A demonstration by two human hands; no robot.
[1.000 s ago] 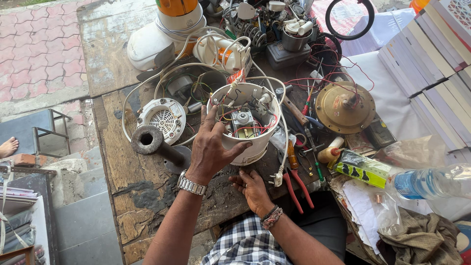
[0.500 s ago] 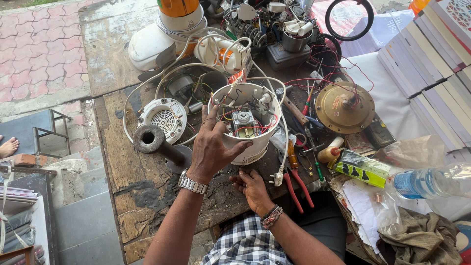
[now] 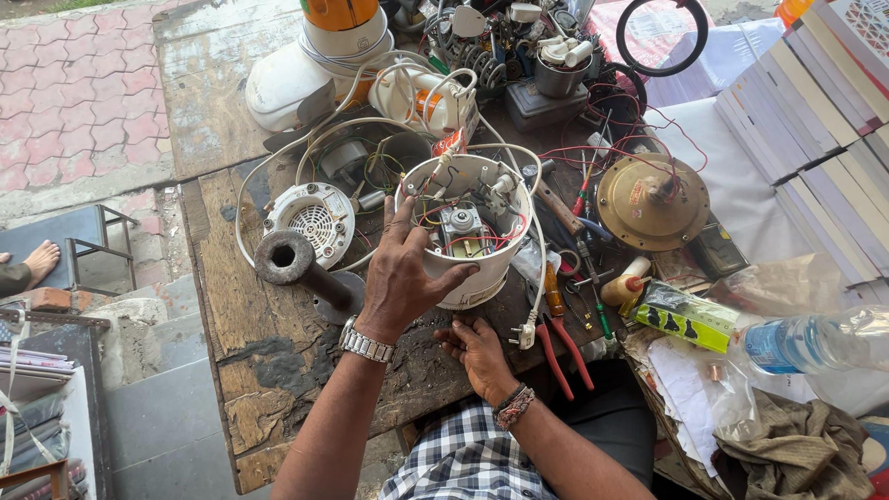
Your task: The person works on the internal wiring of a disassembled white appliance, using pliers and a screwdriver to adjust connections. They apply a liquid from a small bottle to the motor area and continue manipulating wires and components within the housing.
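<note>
Left hand [image 3: 400, 278] reaches up from six o'clock, wrist straight, fingers spread and wrapped over the near rim of the white appliance shell [image 3: 468, 231], thumb hooked inside by the wires. The shell sits mid-worktop [image 3: 231, 306], open end up. Right hand [image 3: 477, 350] lies low at the shell's six o'clock, palm down on the wood, fingers loosely curled, holding nothing. Red pliers [image 3: 556, 343] lie at its three o'clock.
</note>
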